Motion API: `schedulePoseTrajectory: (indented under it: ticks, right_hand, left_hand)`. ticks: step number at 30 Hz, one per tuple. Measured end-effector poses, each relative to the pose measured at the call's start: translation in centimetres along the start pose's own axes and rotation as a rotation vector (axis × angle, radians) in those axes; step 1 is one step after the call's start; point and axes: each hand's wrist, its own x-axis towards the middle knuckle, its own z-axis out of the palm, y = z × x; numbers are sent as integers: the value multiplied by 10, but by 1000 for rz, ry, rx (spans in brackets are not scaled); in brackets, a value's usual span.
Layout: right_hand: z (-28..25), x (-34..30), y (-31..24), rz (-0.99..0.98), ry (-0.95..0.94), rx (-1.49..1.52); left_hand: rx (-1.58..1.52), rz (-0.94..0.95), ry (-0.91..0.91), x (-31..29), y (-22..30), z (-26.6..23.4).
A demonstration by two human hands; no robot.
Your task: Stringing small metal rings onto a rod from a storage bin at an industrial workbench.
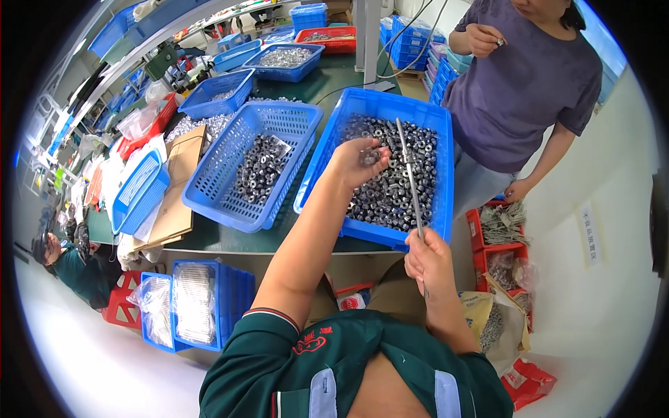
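Note:
Over a blue bin [446,181] heaped with small dark metal nuts [390,202], my left hand [357,164] is turned palm up, its fingers curled around a few nuts [369,157]. My right hand [429,259], at the bin's near edge, grips the lower part of a thin metal rod [416,191]. The rod slants up across the bin, with its top end above the nuts. Something small, apparently a nut or two, sits on the rod's upper part; exactly what is too small to tell.
Left of the bin stands a perforated blue basket [209,171] partly filled with nuts, beside flat cardboard [178,202]. Another person [523,90] stands at the right, holding a small part. Below the table are blue crates [233,299] and red bins [481,268] of parts.

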Motion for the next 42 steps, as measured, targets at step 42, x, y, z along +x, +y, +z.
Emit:
schedulePoseTrajectory:
  ticks: [42]
  right_hand:
    - [-34,-22,6,119,-143,-152]
  left_hand:
    - [165,-168,-180,-14,6,6]
